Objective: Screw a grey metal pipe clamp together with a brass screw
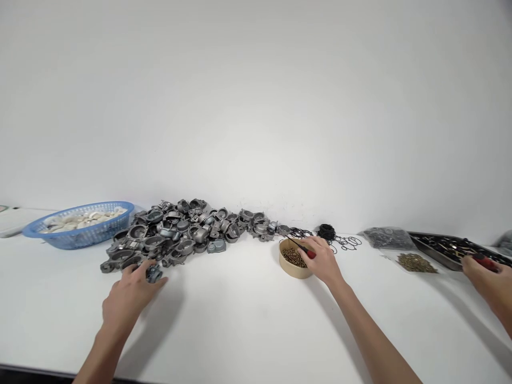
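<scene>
My left hand (130, 290) is at the near edge of a heap of grey metal castings (180, 232), with its fingers round a small metal casting (154, 273). My right hand (322, 258) grips a screwdriver (307, 252) with a red and black handle. The screwdriver's dark shaft points up and left over a round tan bowl (296, 271). Inside the bowl lie many small brass-coloured screws (295, 257).
A blue basket (76, 237) of pale parts stands far left. Black rings (348, 242) lie behind my right hand. Farther right are a bag (389, 238), brass-coloured screws (416, 263), a dark tray (436, 255) and another person's hand (486, 277) with a red-handled tool.
</scene>
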Demonstrator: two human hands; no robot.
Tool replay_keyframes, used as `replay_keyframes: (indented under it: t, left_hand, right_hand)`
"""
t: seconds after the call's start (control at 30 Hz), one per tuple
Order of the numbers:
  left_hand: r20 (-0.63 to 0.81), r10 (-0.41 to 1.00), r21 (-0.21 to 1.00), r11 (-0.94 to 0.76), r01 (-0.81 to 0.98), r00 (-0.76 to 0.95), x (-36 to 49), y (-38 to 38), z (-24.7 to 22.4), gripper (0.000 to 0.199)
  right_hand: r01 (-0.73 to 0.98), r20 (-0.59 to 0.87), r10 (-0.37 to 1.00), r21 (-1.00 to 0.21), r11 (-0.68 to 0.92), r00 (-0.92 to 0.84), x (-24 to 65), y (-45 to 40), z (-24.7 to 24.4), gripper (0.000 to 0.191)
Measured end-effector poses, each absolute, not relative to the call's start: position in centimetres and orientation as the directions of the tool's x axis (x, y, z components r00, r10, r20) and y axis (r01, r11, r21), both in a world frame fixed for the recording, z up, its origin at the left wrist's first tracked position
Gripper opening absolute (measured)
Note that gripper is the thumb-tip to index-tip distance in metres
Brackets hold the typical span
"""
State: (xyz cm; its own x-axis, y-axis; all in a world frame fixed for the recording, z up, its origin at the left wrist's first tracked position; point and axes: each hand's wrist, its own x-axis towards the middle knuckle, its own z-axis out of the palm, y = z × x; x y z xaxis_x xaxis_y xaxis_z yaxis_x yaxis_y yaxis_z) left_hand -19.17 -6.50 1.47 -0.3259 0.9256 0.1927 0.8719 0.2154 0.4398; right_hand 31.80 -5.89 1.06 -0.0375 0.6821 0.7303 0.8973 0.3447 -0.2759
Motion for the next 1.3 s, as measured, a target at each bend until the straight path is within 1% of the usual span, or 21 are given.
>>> replay_keyframes:
  t: [0.07, 0.13, 0.2, 0.27, 0.33, 0.37, 0.43, 0.5, 0.57, 0.63, 0.7, 0.73, 0.8, 0.87, 0.97, 1.07, 1.13, 1.2, 1.3]
  left_hand:
    - [0.202, 0.916, 0.399, 0.246, 0.884, -0.346, -19.6, -6.5, 1.5, 0.055]
    - [0.246, 0.908, 0.350, 0.244, 0.904, -0.340, -19.7, -6.8, 1.8, 0.045]
    - [0.289, 0.902, 0.338, 0.218, 0.916, -0.321, -19.7, -7.4, 1.9, 0.043]
    - [0.327, 0.889, 0.363, 0.196, 0.911, -0.321, -19.3, -8.1, 2.0, 0.045]
    - [0.352, 0.881, 0.439, 0.143, 0.887, -0.316, -18.3, -8.6, 2.2, 0.047]
    - [0.348, 0.889, 0.503, 0.091, 0.859, -0.298, -17.4, -8.6, 2.4, 0.047]
    - [0.316, 0.925, 0.696, -0.074, 0.714, -0.213, -15.1, -8.1, 3.1, 0.048]
    - [0.248, 0.968, 0.824, -0.193, 0.532, -0.032, -11.9, -6.9, 3.8, 0.048]
    - [0.211, 0.962, 0.887, -0.263, 0.380, 0.174, -8.3, -5.3, 4.3, 0.045]
    - [0.192, 0.925, 0.926, -0.281, 0.251, 0.328, -4.7, -3.7, 4.2, 0.044]
    - [0.199, 0.887, 0.945, -0.287, 0.159, 0.418, -1.7, -2.5, 3.4, 0.043]
    - [0.200, 0.863, 0.947, -0.291, 0.134, 0.465, -0.5, -2.1, 2.8, 0.041]
    - [0.228, 0.822, 0.950, -0.305, 0.065, 0.522, 1.1, -1.6, 1.4, 0.040]
    - [0.250, 0.812, 0.955, -0.297, 0.005, 0.527, 1.9, -1.4, 0.0, 0.039]
    - [0.270, 0.788, 0.955, -0.292, -0.051, 0.553, 2.2, -1.3, -1.6, 0.038]
    - [0.262, 0.762, 0.960, -0.267, -0.082, 0.593, 2.1, -1.3, -2.4, 0.039]
    - [0.255, 0.751, 0.961, -0.269, -0.070, 0.610, 2.1, -1.4, -2.5, 0.039]
    - [0.256, 0.752, 0.956, -0.290, -0.043, 0.607, 2.1, -1.6, -2.4, 0.039]
    - [0.264, 0.771, 0.953, -0.302, -0.033, 0.579, 2.2, -2.0, -2.2, 0.043]
  right_hand:
    - [0.895, 0.738, 0.674, -0.282, 0.345, -0.027, 31.5, -6.0, 1.2, 0.023]
    - [0.894, 0.741, 0.671, -0.286, 0.344, -0.021, 31.4, -6.1, 1.3, 0.024]
    - [0.891, 0.737, 0.676, -0.292, 0.348, -0.023, 31.3, -6.1, 1.2, 0.024]
    - [0.884, 0.732, 0.681, -0.300, 0.359, -0.028, 31.1, -6.1, 1.2, 0.024]
    - [0.874, 0.728, 0.684, -0.301, 0.382, -0.048, 30.7, -6.2, 1.2, 0.024]
    - [0.869, 0.727, 0.684, -0.299, 0.395, -0.061, 30.4, -6.2, 1.2, 0.024]
    - [0.861, 0.725, 0.683, -0.287, 0.419, -0.091, 29.8, -6.3, 1.1, 0.023]
    - [0.867, 0.713, 0.694, -0.280, 0.412, -0.099, 29.0, -6.3, 1.0, 0.023]
    - [0.898, 0.677, 0.735, -0.294, 0.328, -0.047, 28.5, -6.3, 0.8, 0.024]
    - [0.928, 0.607, 0.790, -0.338, 0.155, 0.089, 28.2, -6.3, 0.7, 0.028]
    - [0.919, 0.505, 0.832, -0.394, -0.012, 0.228, 28.5, -6.4, 0.8, 0.033]
    - [0.906, 0.454, 0.848, -0.418, -0.070, 0.274, 28.8, -6.4, 0.9, 0.033]
    - [0.888, 0.384, 0.867, -0.440, -0.131, 0.318, 29.7, -6.3, 1.1, 0.030]
    - [0.889, 0.377, 0.864, -0.431, -0.154, 0.332, 30.8, -6.1, 1.1, 0.026]
    - [0.903, 0.410, 0.862, -0.413, -0.117, 0.299, 32.3, -5.5, 0.7, 0.021]
    - [0.930, 0.491, 0.847, -0.369, -0.009, 0.203, 33.2, -4.7, -0.1, 0.022]
    - [0.950, 0.593, 0.795, -0.304, 0.071, 0.130, 33.0, -4.6, -0.4, 0.025]
    - [0.958, 0.700, 0.710, -0.248, 0.147, 0.072, 32.3, -4.8, -0.3, 0.027]
    - [0.926, 0.793, 0.610, -0.228, 0.302, -0.004, 30.0, -5.7, 0.4, 0.025]
